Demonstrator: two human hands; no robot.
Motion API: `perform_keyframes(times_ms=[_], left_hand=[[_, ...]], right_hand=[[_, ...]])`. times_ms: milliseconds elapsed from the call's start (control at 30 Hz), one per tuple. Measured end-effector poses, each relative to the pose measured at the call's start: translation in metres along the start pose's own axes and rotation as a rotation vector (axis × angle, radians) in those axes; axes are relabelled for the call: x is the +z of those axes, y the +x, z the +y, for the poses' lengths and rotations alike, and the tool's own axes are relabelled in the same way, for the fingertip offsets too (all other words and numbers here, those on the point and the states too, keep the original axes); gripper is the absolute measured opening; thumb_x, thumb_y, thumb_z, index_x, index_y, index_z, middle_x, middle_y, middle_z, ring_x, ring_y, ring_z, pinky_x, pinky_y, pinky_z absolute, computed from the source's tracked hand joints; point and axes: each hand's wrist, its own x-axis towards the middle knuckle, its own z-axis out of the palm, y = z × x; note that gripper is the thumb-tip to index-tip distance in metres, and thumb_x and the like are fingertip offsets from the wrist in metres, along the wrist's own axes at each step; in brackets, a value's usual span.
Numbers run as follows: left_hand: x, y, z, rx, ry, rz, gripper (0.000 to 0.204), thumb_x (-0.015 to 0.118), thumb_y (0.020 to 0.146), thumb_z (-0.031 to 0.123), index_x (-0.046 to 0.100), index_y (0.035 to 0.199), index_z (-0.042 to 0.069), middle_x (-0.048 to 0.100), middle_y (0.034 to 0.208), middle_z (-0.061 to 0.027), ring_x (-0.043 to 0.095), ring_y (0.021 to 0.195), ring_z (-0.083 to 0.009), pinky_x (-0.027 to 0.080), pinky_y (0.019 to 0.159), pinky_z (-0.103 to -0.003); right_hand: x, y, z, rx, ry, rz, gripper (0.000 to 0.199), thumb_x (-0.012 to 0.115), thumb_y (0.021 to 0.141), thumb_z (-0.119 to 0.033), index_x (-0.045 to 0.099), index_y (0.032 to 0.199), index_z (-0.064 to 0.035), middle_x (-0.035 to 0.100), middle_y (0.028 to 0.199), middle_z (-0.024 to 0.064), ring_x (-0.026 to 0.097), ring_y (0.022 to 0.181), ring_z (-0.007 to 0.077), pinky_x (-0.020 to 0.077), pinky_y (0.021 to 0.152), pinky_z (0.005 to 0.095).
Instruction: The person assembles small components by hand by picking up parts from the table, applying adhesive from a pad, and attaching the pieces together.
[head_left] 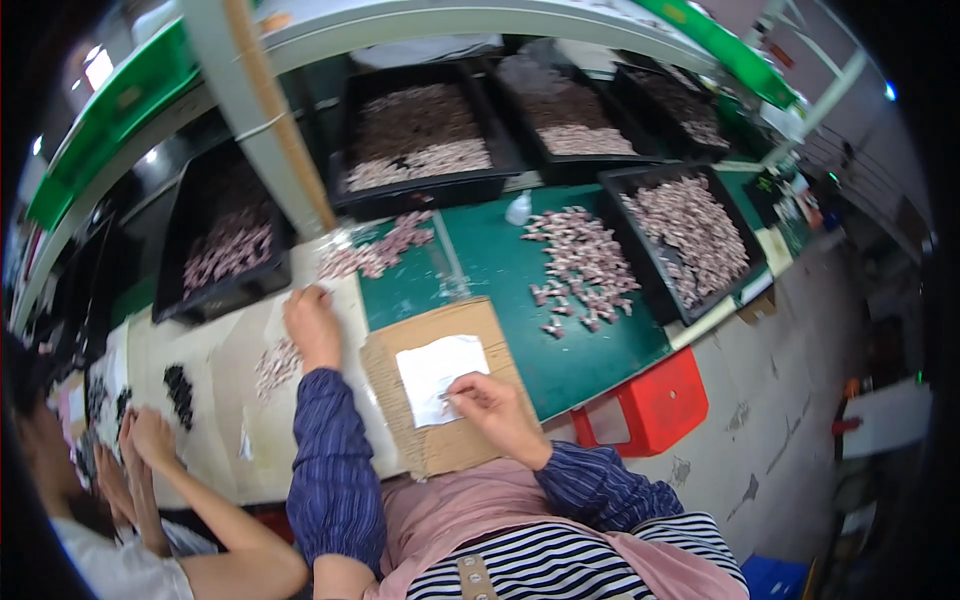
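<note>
My right hand (497,412) hovers over a white sheet of paper (425,365), thumb and fingertips pinched around a small part too tiny to make out. The paper lies on a piece of brown cardboard (490,335) in front of me. On the left, my left hand (312,322) is at the pale work surface with its fingers curled; whatever it may hold is hidden. Just beyond it is a heap of small pinkish parts (375,252). A scatter of smaller pale pink pieces (277,368) lies beside my left wrist.
More pinkish parts (583,265) are spread on the green mat (480,270). A black tray (690,245) of them stands at the right, and other filled black trays (420,195) line the back. A co-worker's hands (148,440) work at far left near black pieces (179,396). A red stool (670,405) is right.
</note>
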Motion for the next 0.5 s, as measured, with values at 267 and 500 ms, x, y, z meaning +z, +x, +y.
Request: perform_keyframes(times_ms=[267, 500], left_hand=[[-0.054, -0.065, 0.046, -0.402, -1.028, -0.305, 0.006, 0.063, 0.098, 0.007, 0.064, 0.099, 0.001, 0.071, 0.092, -0.0061, 0.063, 0.080, -0.0089, 0.048, 0.070, -0.022], [-0.106, -0.126, 0.067, -0.782, -1.525, -0.516, 0.005, 0.064, 0.097, 0.001, 0.063, 0.103, 0.001, 0.072, 0.106, -0.0146, 0.070, 0.090, -0.0149, 0.053, 0.071, -0.023]], right_hand=[[-0.010, 0.000, 0.001, 0.055, -0.001, -0.040, 0.011, 0.066, 0.097, -0.004, 0.067, 0.106, 0.0011, 0.068, 0.095, 0.0008, 0.063, 0.087, 0.0059, 0.0520, 0.076, 0.0225], [-0.024, 0.009, -0.005, -0.173, -0.358, 0.059, 0.012, 0.066, 0.091, 0.003, 0.069, 0.103, 0.0009, 0.071, 0.095, 0.0076, 0.068, 0.086, 0.0133, 0.0552, 0.075, 0.0272]])
